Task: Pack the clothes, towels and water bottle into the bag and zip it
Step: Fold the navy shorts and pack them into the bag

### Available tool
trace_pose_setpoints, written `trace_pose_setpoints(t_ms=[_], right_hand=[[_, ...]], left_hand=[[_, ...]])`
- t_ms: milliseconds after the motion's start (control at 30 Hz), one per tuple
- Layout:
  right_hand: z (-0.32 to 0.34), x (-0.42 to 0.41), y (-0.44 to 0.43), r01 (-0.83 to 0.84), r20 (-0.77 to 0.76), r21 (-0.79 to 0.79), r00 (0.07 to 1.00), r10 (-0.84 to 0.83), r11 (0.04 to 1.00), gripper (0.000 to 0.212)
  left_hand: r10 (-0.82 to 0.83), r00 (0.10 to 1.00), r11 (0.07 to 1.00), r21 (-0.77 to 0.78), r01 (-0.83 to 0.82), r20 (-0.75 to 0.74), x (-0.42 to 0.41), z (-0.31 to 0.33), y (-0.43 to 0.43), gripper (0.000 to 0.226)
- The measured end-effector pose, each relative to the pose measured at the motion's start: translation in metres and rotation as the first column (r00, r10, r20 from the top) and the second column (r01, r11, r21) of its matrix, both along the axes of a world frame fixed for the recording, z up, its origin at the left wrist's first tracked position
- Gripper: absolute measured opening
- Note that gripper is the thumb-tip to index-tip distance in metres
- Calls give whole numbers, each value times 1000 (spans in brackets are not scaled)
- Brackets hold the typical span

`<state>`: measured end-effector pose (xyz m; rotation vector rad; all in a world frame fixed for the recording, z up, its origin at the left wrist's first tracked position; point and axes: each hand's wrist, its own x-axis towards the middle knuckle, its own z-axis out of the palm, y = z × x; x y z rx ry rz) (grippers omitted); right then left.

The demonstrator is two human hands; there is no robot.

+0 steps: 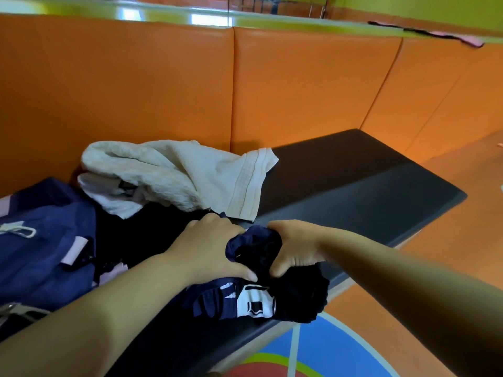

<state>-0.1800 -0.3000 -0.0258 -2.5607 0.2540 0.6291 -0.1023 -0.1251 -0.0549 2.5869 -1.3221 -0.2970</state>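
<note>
the dark navy and black garment with a white printed patch (294,292) lies bunched at the near edge of the bench. both hands hold it: the left hand (209,248) clenches a fold from the left, and the right hand (296,246) curls its fingers and thumb round the fabric from the right. the step in hand looks like gathering it into a tight bundle. to do it well, the loose hem hanging over the bench edge should be tucked in first, so nothing trails when the bundle goes left to the bag. the blue fabric bag with pale straps (46,240) sits just left of the garment; whether its dark middle is the open mouth cannot be told. a crumpled white towel (177,175) lies beyond, unpacked, and no water bottle shows. all rest on a black padded bench (353,191) against an orange padded wall (122,91), with an orange floor (449,240) to the right.
</note>
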Motion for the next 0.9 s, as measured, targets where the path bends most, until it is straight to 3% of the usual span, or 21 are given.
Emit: trace_pose_setpoints(t_ms=[167, 300, 467, 567, 700, 900], right_hand=[[6, -33, 14, -9, 137, -157, 990, 31, 988, 52], [17, -56, 30, -23, 254, -360, 960, 121, 933, 60], [43, -75, 54, 28, 356, -581, 907, 223, 814, 69], [57, -82, 69, 49, 382, -665, 879, 284, 745, 74], [76, -88, 92, 108, 444, -706, 837, 319, 700, 80], [107, -93, 150, 164, 607, -600, 732, 311, 783, 86]], left_hand=[[-81, 978, 985, -134, 108, 191, -18, -3, 28, 88], [-6, 987, 965, -256, 48, 161, -29, 12, 61, 84], [27, 966, 980, -196, 25, 257, -40, 40, 116, 85], [45, 955, 989, -146, -1, 295, -50, 57, 152, 72], [107, 936, 987, -151, -58, 336, -53, 64, 208, 58], [241, 893, 970, -68, -233, 381, -56, 62, 306, 40]])
